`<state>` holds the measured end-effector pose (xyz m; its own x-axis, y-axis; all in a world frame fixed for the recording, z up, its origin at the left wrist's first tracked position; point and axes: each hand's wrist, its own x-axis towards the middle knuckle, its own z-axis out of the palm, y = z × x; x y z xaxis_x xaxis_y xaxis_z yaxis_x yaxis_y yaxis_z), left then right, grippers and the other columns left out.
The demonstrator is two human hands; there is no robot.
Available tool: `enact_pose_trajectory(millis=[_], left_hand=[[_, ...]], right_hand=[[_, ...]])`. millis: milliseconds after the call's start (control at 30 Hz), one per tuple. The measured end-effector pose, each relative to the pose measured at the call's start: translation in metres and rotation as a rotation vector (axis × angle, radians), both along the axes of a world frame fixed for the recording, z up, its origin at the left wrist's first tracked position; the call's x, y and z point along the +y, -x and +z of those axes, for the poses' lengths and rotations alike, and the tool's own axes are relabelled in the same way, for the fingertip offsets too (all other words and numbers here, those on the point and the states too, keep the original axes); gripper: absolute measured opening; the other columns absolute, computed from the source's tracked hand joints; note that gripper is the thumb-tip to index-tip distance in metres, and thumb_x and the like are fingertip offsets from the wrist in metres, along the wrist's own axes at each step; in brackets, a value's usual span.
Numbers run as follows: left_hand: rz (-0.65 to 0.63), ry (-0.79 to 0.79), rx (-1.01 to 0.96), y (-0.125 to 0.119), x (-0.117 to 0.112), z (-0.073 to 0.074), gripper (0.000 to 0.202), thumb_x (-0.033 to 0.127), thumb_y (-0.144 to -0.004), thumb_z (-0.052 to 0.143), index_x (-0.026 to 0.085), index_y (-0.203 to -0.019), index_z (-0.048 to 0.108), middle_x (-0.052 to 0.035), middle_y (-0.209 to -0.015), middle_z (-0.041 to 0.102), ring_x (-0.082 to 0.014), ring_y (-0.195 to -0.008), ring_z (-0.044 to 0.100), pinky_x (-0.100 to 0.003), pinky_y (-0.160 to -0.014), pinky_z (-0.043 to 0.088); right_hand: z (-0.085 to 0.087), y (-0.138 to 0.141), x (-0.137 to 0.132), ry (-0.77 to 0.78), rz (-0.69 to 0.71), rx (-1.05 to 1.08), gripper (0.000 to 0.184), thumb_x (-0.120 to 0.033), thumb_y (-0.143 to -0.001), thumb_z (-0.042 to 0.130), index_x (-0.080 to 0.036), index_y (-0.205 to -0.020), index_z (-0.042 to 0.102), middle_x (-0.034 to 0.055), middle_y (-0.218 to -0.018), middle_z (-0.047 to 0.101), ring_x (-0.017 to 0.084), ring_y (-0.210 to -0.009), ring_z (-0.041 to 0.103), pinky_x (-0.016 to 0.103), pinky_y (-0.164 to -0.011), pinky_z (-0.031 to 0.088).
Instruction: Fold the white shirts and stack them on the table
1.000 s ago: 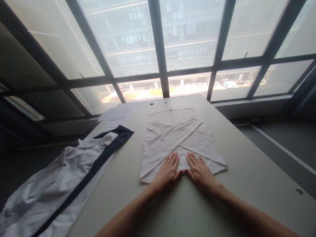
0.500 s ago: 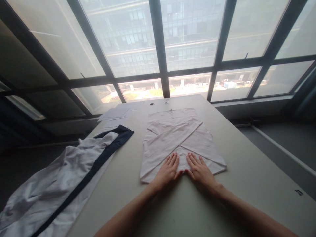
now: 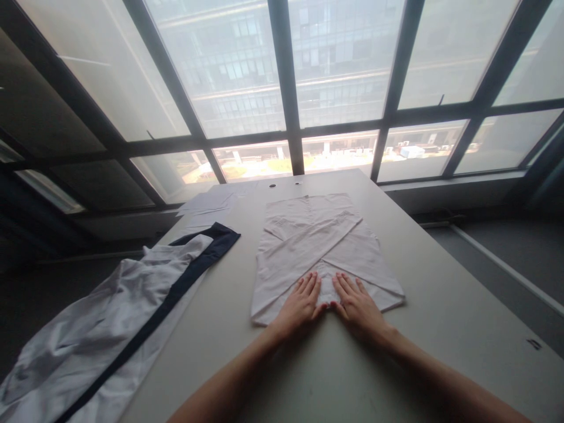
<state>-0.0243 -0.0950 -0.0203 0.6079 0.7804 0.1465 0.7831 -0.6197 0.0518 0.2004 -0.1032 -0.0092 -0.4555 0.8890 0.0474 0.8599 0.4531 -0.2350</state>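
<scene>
A: Pressing flat, both of them. Left grip (image 3: 299, 304) & right grip (image 3: 358, 302) lie palms down, fingers open and stretched out, clasping nothing.

B: Resting on what?

A: Folded white garment (image 3: 319, 244). The two sit side by side on its near hem, approx. mid-width, thumbs almost meeting.

B: And where's that on the surface (image 3: 445, 335)?

A: Middle of it, running from the hands toward the far edge. Laid flat, w/ flaps crossed diagonally over the top. Its far end stops just short of the small holes (image 3: 272, 185) by the far edge.

B: Anything else around?

A: White-and-navy cloth (image 3: 132, 305), crumpled, w/ a dark band along it, draped over the left edge, well apart from the garment. Paper sheets (image 3: 207, 204) at the far-left corner. Window (image 3: 335, 70) w/ dark frames beyond the far edge, bldgs outside.
</scene>
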Motion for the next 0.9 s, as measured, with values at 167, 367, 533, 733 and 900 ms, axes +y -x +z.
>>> enact_pose_trajectory(millis=[167,367,533,733,900], left_hand=[[-0.007,0.016,-0.029,-0.001,-0.001,0.002,0.066,0.055,-0.106,0.028,0.013,-0.157,0.032,-0.0167,-0.164,0.029,-0.0262,-0.155,0.017,-0.044,-0.125,0.023],[-0.007,0.181,-0.097,-0.001,-0.002,0.023,0.071,0.060,-0.104,0.030,0.014,-0.158,0.032,-0.0168,-0.166,0.022,-0.0270,-0.155,0.014,-0.046,-0.125,0.022],[0.039,0.256,-0.209,0.028,0.016,0.063,0.057,0.051,-0.107,0.028,0.023,-0.157,0.037,-0.0086,-0.164,0.032,-0.0228,-0.153,0.026,-0.048,-0.125,0.022],[0.269,0.155,-0.287,0.099,0.046,0.062,0.048,0.039,-0.101,0.041,0.016,-0.138,0.061,-0.0131,-0.149,0.055,-0.0265,-0.139,0.050,-0.045,-0.117,0.039],[0.277,0.125,-0.328,0.130,0.051,0.040,0.040,0.035,-0.099,0.043,0.018,-0.123,0.069,-0.0113,-0.138,0.064,-0.0243,-0.126,0.061,-0.042,-0.113,0.045]], right_hand=[[0.007,0.001,-0.002,0.029,-0.004,-0.008,0.064,-0.041,-0.103,0.039,-0.013,-0.159,0.031,0.0126,-0.165,0.024,0.027,-0.154,0.019,0.052,-0.124,0.016],[0.005,0.000,-0.002,-0.009,0.013,0.011,0.063,-0.043,-0.103,0.039,-0.013,-0.158,0.033,0.0140,-0.164,0.028,0.029,-0.154,0.022,0.053,-0.123,0.019],[0.013,0.000,-0.008,-0.175,0.012,0.112,0.052,-0.032,-0.104,0.035,-0.009,-0.150,0.048,0.0172,-0.156,0.044,0.030,-0.147,0.035,0.050,-0.120,0.025],[0.029,0.009,-0.029,-0.220,0.042,0.239,0.037,-0.028,-0.103,0.040,-0.019,-0.130,0.064,0.0140,-0.131,0.064,0.028,-0.120,0.055,0.042,-0.103,0.043],[0.025,0.019,-0.036,-0.164,0.094,0.093,0.040,-0.040,-0.103,0.044,-0.020,-0.135,0.059,0.0140,-0.134,0.062,0.030,-0.118,0.055,0.045,-0.100,0.041]])
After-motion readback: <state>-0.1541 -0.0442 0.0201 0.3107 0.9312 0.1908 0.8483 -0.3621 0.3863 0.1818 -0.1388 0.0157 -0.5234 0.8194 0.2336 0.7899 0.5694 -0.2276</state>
